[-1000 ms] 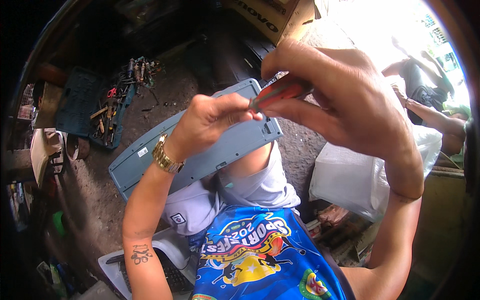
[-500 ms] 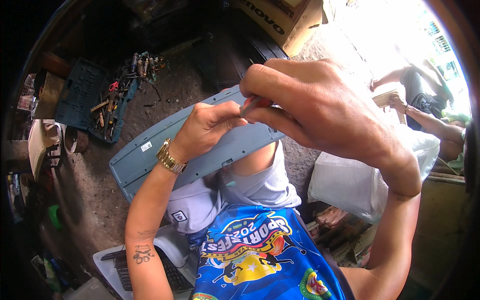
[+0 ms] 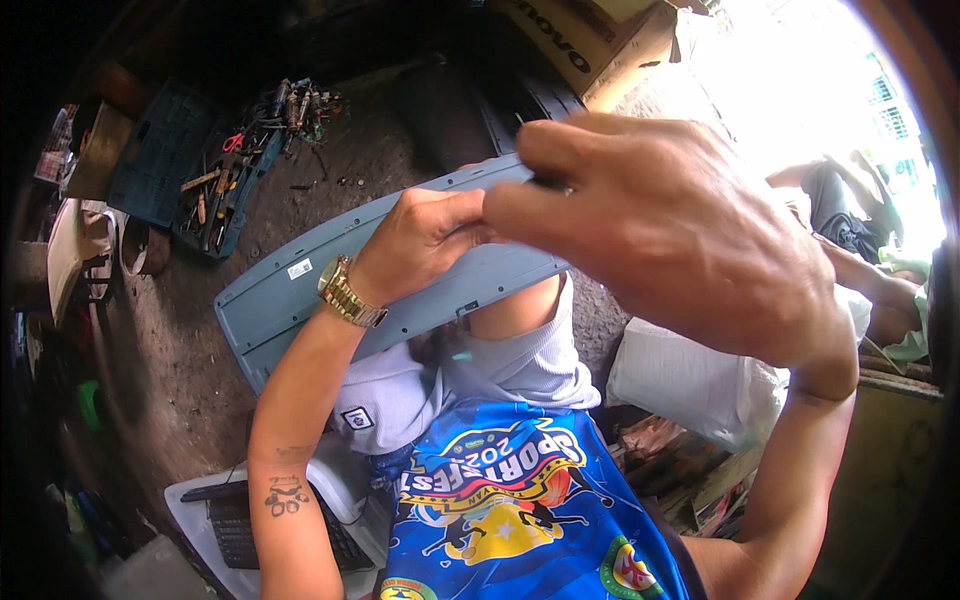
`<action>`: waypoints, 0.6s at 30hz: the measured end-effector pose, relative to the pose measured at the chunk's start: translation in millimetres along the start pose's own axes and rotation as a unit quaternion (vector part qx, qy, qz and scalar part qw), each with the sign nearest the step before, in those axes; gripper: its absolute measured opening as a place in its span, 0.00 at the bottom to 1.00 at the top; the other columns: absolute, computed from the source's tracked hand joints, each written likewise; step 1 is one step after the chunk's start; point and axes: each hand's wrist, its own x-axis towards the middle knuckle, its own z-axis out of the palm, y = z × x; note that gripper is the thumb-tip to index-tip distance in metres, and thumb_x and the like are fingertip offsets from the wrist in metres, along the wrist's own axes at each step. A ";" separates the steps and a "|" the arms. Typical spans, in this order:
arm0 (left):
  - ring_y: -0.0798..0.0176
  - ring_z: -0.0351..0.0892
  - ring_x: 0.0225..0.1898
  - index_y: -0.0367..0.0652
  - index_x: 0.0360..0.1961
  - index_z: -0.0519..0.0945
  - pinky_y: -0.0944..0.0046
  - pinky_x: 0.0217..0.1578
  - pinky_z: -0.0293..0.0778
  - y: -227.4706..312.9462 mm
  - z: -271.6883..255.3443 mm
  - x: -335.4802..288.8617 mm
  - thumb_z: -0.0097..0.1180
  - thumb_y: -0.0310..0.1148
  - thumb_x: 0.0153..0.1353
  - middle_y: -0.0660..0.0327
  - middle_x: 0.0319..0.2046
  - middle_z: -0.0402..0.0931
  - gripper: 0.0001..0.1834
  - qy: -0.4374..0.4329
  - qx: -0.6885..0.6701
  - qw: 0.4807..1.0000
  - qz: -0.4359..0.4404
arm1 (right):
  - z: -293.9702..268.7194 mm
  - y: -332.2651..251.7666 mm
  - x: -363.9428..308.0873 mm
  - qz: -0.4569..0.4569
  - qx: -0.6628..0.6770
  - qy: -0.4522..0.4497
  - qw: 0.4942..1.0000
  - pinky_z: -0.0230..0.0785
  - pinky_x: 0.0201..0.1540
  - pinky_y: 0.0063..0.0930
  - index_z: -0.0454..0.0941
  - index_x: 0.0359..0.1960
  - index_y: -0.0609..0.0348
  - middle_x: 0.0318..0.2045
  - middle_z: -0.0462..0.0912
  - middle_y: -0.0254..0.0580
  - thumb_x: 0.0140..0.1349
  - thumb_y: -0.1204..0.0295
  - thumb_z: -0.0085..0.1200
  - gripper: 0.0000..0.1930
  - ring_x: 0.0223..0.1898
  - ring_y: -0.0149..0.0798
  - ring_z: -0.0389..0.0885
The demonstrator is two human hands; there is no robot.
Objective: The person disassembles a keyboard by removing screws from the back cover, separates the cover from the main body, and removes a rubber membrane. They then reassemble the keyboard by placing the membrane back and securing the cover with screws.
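Across my thighs lies a long grey-blue plastic panel, curved along its far edge. It has screw holes and a small white label, like the underside of a keyboard. Above it, my left hand has thumb and fingers pinched together, its fingertips meeting those of my right hand. My right hand is closed and slightly blurred, raised over the panel's right end. A small dark, shiny bit shows between its fingers. Most of what the two hands hold is hidden behind the fingers.
An open toolbox with hand tools lies at the left, beside a heap of tools. A black keyboard rests in something white, lower left. At right are a white wrapped package and a seated person; a cardboard box stands behind.
My right hand has turned and shifted slightly right and down. The red and grey thing seen between my fingers before is now mostly hidden. The left hand stays pinched.
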 end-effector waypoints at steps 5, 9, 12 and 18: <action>0.52 0.89 0.35 0.37 0.39 0.85 0.60 0.36 0.81 -1.3 4.1 2.5 0.69 0.28 0.61 0.51 0.34 0.87 0.08 0.038 -0.033 0.999 0.020 | -17.8 -6.8 11.0 0.147 0.014 -0.219 0.965 0.74 0.30 0.40 0.80 0.41 0.56 0.33 0.81 0.44 0.62 0.69 0.66 0.10 0.33 0.45 0.86; 0.52 0.89 0.36 0.38 0.42 0.87 0.60 0.37 0.82 1.0 2.2 2.0 0.71 0.30 0.60 0.51 0.36 0.88 0.10 0.024 0.007 1.000 0.019 | -17.2 -8.9 16.7 0.031 0.013 -0.118 0.992 0.77 0.34 0.41 0.79 0.42 0.57 0.41 0.81 0.45 0.62 0.66 0.66 0.12 0.37 0.49 0.86; 0.51 0.89 0.35 0.39 0.40 0.87 0.59 0.36 0.81 3.9 -0.4 0.8 0.72 0.30 0.59 0.51 0.36 0.87 0.10 0.027 -0.022 0.999 0.007 | -15.9 -13.0 11.6 0.037 0.038 -0.059 0.997 0.77 0.36 0.42 0.80 0.41 0.56 0.41 0.81 0.45 0.62 0.70 0.65 0.09 0.37 0.49 0.86; 0.46 0.88 0.35 0.37 0.39 0.86 0.56 0.36 0.82 8.6 5.1 5.0 0.74 0.31 0.55 0.48 0.34 0.86 0.13 0.036 0.043 0.998 0.006 | -12.6 -11.1 -1.3 0.044 0.028 -0.107 0.993 0.81 0.41 0.40 0.81 0.54 0.50 0.50 0.80 0.45 0.56 0.78 0.67 0.22 0.41 0.48 0.87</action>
